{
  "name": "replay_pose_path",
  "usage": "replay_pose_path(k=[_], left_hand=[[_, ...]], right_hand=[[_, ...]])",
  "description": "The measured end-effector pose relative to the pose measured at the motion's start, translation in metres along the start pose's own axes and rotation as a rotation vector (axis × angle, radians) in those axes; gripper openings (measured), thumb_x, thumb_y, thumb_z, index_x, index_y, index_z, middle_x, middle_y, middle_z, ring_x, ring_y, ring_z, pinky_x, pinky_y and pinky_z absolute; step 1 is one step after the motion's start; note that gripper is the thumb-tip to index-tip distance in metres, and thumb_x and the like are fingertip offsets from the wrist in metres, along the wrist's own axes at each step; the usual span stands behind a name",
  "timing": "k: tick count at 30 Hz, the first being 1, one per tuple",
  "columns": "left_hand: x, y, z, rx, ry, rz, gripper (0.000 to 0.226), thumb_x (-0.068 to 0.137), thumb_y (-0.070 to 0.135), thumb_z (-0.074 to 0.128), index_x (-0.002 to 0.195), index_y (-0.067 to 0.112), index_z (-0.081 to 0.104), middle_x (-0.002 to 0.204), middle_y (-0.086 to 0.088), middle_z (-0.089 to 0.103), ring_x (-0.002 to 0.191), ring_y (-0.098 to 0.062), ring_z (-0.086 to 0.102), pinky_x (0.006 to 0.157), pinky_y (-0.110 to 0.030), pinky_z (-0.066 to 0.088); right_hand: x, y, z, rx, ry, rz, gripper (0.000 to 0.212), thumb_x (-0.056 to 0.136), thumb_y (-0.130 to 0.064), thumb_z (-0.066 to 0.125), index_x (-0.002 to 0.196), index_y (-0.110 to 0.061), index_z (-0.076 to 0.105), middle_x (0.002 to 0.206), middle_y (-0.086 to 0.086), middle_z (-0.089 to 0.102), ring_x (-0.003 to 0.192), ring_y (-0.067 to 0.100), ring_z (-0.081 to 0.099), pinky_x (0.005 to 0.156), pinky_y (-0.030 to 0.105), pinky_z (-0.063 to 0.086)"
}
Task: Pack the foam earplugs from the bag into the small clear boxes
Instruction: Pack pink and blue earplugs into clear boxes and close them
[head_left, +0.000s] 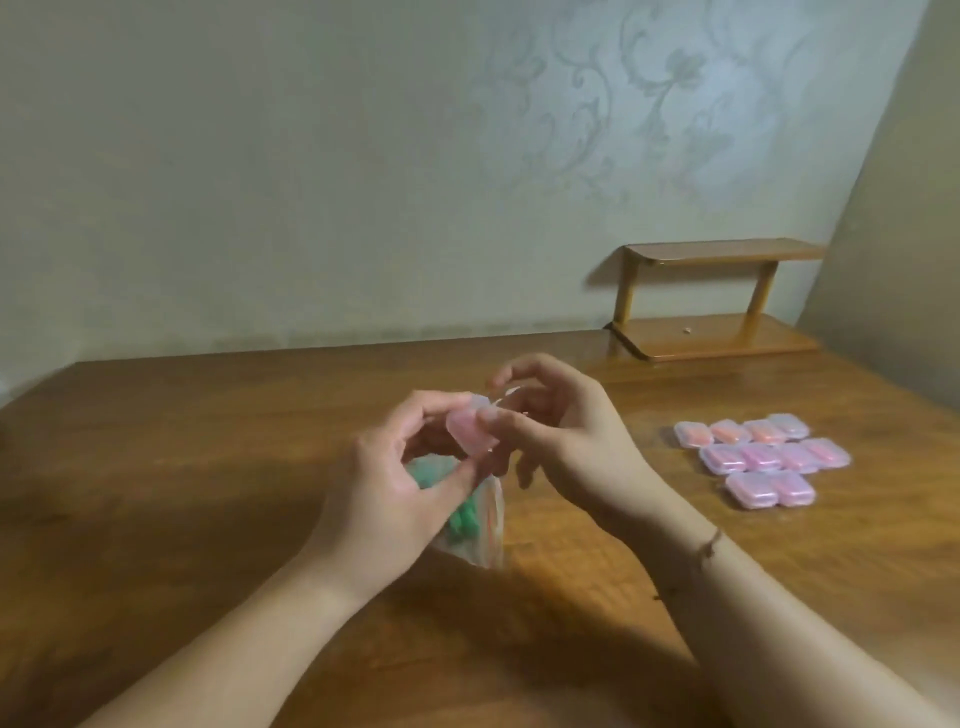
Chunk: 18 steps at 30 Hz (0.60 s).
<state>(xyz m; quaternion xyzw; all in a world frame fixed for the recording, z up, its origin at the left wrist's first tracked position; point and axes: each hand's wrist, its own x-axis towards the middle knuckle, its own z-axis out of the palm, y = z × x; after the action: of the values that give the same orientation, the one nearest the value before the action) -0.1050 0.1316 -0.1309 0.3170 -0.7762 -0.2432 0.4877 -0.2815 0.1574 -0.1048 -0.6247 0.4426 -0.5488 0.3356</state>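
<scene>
Above a wooden table (208, 441), the left hand (395, 483) and right hand (566, 441) pinch 1 small clear box (470, 431) between them, over a plastic bag (485, 525) of green earplugs (460, 512); 10 closed boxes (763, 457) lie well apart at right. No writing is legible.

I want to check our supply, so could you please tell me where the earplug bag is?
In the head view the bag lies on the table near centre, beneath the left hand.
</scene>
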Motion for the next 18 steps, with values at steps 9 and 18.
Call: replay_pose_path(k=[9, 18], left_hand=[[0.018, 0.054, 0.152, 0.06, -0.365, -0.09, 0.026, 0.085, 0.038, 0.072, 0.109, 0.029, 0.067, 0.105, 0.018, 0.061, 0.096, 0.002, 0.057, 0.087, -0.017, 0.049], [0.011, 0.075, 0.243, 0.323, -0.517, 0.143, 0.035, 0.093, 0.039, 0.057, 0.124, 0.024, 0.062, 0.124, 0.003, 0.064, 0.119, -0.019, 0.052, 0.1, -0.035, 0.045]], right_hand=[[-0.035, 0.007, -0.167, -0.083, 0.644, 0.117, 0.018, 0.083, -0.028, 0.074, 0.093, -0.018, 0.062, 0.082, 0.004, 0.069, 0.053, 0.018, 0.057, 0.043, 0.024, 0.039], [-0.096, 0.062, -0.223, -0.696, 0.773, 0.56, 0.017, 0.079, -0.036, 0.073, 0.074, -0.022, 0.064, 0.077, -0.005, 0.07, 0.079, 0.019, 0.066, 0.065, 0.03, 0.05]])
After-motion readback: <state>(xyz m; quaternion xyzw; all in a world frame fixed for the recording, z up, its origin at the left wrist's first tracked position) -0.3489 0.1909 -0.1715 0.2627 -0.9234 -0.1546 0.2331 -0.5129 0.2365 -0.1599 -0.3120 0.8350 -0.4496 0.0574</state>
